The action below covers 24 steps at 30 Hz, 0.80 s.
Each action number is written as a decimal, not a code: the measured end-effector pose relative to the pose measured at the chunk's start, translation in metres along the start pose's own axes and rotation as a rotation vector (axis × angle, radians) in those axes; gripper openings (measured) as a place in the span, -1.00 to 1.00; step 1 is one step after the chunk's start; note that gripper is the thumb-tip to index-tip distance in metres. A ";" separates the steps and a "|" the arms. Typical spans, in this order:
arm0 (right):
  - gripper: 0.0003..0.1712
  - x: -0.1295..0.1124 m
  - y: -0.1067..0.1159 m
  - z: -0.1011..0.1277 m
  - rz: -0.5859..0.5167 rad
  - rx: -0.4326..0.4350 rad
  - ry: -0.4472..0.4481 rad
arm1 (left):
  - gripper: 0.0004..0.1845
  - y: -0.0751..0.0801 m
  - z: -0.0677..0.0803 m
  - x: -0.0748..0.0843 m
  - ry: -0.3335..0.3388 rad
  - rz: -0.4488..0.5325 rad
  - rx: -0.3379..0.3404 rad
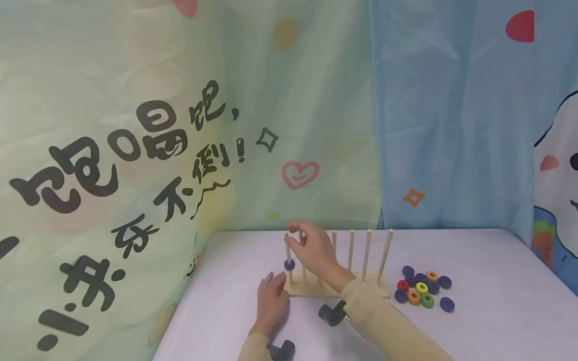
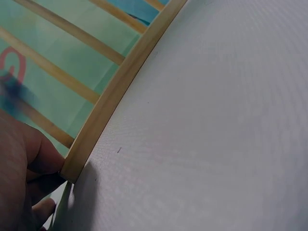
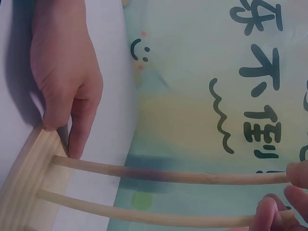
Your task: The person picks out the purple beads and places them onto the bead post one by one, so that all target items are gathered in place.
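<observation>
A wooden peg rack [image 1: 311,289] with several upright pegs stands on the table. My left hand [image 1: 273,303] holds the left end of its base, thumb and fingers pinching the corner [image 2: 74,166] in the left wrist view. Partway down the leftmost peg [image 1: 287,246] is a purple ring [image 1: 289,264], blurred by motion along the peg [image 3: 216,178] in the right wrist view. Above it, my right hand [image 1: 316,250] is at the top of that peg, thumb and forefinger parted, with no ring between them. The other pegs carry no rings.
Right of the rack lies a loose group of rings: several dark purple ones [image 1: 447,304], a red [image 1: 403,286], a yellow [image 1: 422,288], a green [image 1: 427,301] and two orange [image 1: 432,277]. A printed curtain [image 1: 298,115] hangs behind the white table [image 1: 496,281].
</observation>
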State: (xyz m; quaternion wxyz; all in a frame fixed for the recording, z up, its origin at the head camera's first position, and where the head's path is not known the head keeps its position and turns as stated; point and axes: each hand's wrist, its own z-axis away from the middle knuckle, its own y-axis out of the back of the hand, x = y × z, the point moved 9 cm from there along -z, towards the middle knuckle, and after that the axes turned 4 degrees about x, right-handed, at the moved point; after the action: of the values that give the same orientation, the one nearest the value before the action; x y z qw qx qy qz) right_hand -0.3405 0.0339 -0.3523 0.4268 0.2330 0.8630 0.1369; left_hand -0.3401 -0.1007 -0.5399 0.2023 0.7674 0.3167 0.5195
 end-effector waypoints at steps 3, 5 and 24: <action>-0.75 -0.001 0.000 0.002 -0.003 0.000 0.012 | -0.53 0.000 0.001 -0.001 0.015 0.003 -0.004; -0.76 -0.001 0.000 0.003 -0.002 0.000 0.019 | -0.54 0.000 0.001 -0.001 0.023 0.006 -0.008; -0.72 0.000 0.015 0.008 -0.067 0.029 -0.045 | -0.52 0.001 0.002 0.000 0.029 -0.010 -0.009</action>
State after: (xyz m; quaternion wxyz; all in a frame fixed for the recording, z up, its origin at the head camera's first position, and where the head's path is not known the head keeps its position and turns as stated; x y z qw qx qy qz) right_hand -0.3296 0.0466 -0.3505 0.4468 0.2131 0.8626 0.1045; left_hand -0.3382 -0.1014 -0.5394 0.2039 0.7572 0.3211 0.5310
